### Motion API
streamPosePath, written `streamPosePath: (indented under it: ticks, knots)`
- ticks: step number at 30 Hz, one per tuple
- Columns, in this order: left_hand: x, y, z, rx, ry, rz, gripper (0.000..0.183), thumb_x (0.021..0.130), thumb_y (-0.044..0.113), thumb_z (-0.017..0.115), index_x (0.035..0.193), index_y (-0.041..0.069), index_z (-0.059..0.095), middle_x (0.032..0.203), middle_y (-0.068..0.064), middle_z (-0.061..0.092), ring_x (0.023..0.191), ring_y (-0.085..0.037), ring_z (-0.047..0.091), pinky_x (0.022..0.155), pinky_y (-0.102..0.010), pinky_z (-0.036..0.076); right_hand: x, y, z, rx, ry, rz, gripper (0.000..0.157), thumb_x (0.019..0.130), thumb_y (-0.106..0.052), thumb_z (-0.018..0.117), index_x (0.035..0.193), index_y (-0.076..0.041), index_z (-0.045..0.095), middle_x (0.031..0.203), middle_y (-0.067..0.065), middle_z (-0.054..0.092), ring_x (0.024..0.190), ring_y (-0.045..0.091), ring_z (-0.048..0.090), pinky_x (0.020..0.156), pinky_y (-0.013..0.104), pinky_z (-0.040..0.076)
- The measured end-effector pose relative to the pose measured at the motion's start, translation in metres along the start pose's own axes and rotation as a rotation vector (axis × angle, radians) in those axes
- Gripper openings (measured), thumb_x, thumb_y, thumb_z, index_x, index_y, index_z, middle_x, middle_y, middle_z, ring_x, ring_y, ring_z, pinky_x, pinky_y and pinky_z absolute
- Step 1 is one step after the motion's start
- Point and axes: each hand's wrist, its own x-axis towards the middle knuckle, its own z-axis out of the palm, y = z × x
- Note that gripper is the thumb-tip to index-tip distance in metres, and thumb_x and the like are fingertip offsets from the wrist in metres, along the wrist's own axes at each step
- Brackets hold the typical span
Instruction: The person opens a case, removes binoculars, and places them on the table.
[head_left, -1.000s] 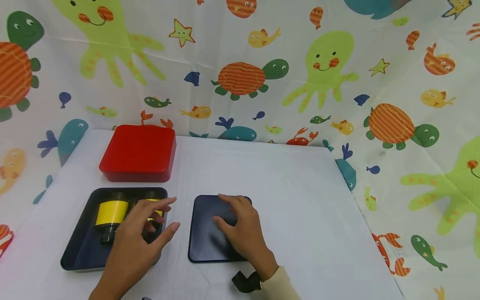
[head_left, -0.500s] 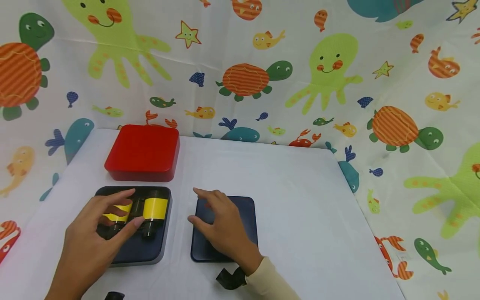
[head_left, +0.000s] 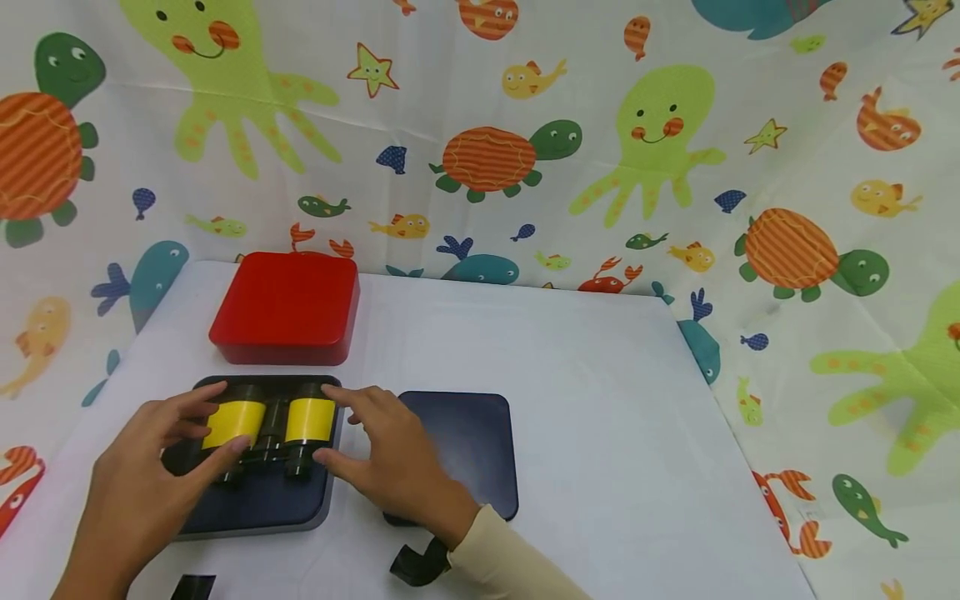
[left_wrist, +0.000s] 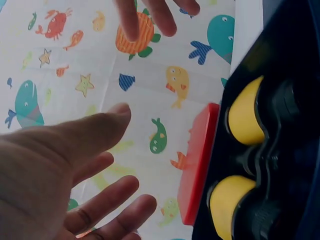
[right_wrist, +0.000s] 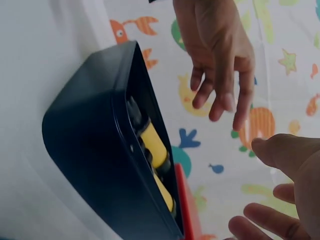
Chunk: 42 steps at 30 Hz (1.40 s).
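Observation:
Yellow-and-black binoculars [head_left: 311,419] lie inside an uncovered dark navy tin [head_left: 255,521], whose tall side wall shows in the right wrist view. My left hand [head_left: 138,471] is above the tin's left side, its thumb and fingers spread near the left barrel. Over the right rim is my right hand [head_left: 397,458], with thumb and index finger apart beside the right barrel. Both wrist views show gaps between the hands and the binoculars [left_wrist: 246,112]. A flat navy lid [head_left: 468,450] lies right of the tin, partly hidden by my right hand.
Behind the tin stands a red box [head_left: 285,308]. The white tabletop [head_left: 592,417] stretches to the right, and a cloth with printed sea animals [head_left: 491,158] hangs behind it. A black strap [head_left: 418,565] shows at my right wrist.
My left hand has moved left, off the middle of the tin. From above the lid, my right hand has moved left to the binoculars' right barrel. The tin and lid stay in place.

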Motion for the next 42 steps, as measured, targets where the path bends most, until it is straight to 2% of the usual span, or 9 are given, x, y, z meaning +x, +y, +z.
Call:
streamPosePath:
  ticks: [6,9,20,28,32,35,42]
  knots:
    - [0.005,-0.017,0.003,0.034,-0.022,-0.002,0.09,0.082,0.031,0.094,0.158,0.013,0.05,0.128,-0.027,0.057,0.107,-0.049,0.062,0.092,-0.077,0.051,0.005,-0.006,0.012,-0.013,-0.048,-0.009,0.074,0.098,-0.043,0.077,0.162,-0.031,0.043,0.142,-0.003,0.065,0.119,0.007,0.062,0.094,0.012,0.051]
    - [0.008,-0.025,0.005,0.044,-0.055,-0.006,0.092,0.082,0.03,0.094,0.159,0.012,0.048,0.13,-0.029,0.056,0.109,-0.051,0.059,0.091,-0.079,0.049,0.007,-0.006,0.016,-0.018,-0.066,0.001,0.073,0.098,-0.044,0.076,0.162,-0.031,0.043,0.144,-0.006,0.063,0.124,0.005,0.058,0.098,0.015,0.051]
    - [0.014,-0.05,0.009,0.076,-0.157,-0.006,0.1,0.079,0.034,0.095,0.16,0.009,0.044,0.131,-0.032,0.057,0.106,-0.053,0.06,0.088,-0.074,0.054,0.015,-0.006,0.031,-0.025,-0.135,0.047,0.073,0.097,-0.049,0.075,0.161,-0.034,0.043,0.147,-0.01,0.06,0.123,0.004,0.057,0.098,0.015,0.051]
    - [0.016,-0.056,0.011,0.107,-0.172,0.015,0.102,0.077,0.03,0.096,0.161,0.011,0.043,0.134,-0.034,0.056,0.11,-0.055,0.058,0.09,-0.08,0.049,0.02,-0.002,0.044,-0.057,-0.156,0.039,0.072,0.098,-0.048,0.075,0.161,-0.034,0.043,0.151,-0.01,0.058,0.125,0.004,0.057,0.102,0.018,0.05]
    - [0.017,-0.057,0.014,0.126,-0.181,0.025,0.101,0.076,0.026,0.096,0.161,0.012,0.043,0.138,-0.037,0.056,0.116,-0.059,0.053,0.1,-0.087,0.036,0.022,-0.001,0.05,-0.088,-0.177,0.05,0.073,0.098,-0.049,0.074,0.162,-0.035,0.043,0.151,-0.01,0.057,0.13,0.006,0.056,0.106,0.023,0.05]
    - [0.018,-0.057,0.016,0.15,-0.194,0.039,0.101,0.075,0.026,0.096,0.161,0.013,0.044,0.141,-0.037,0.056,0.118,-0.062,0.053,0.102,-0.09,0.027,0.023,0.001,0.054,-0.119,-0.191,0.041,0.074,0.098,-0.049,0.074,0.162,-0.035,0.042,0.152,-0.009,0.057,0.133,0.007,0.055,0.108,0.025,0.05]
    - [0.022,-0.059,0.016,0.187,-0.252,0.07,0.103,0.074,0.028,0.097,0.161,0.013,0.043,0.14,-0.038,0.057,0.111,-0.06,0.06,0.089,-0.081,0.032,0.026,0.004,0.059,-0.21,-0.182,-0.026,0.071,0.098,-0.05,0.073,0.16,-0.032,0.045,0.15,-0.01,0.059,0.129,0.007,0.057,0.107,0.023,0.047]
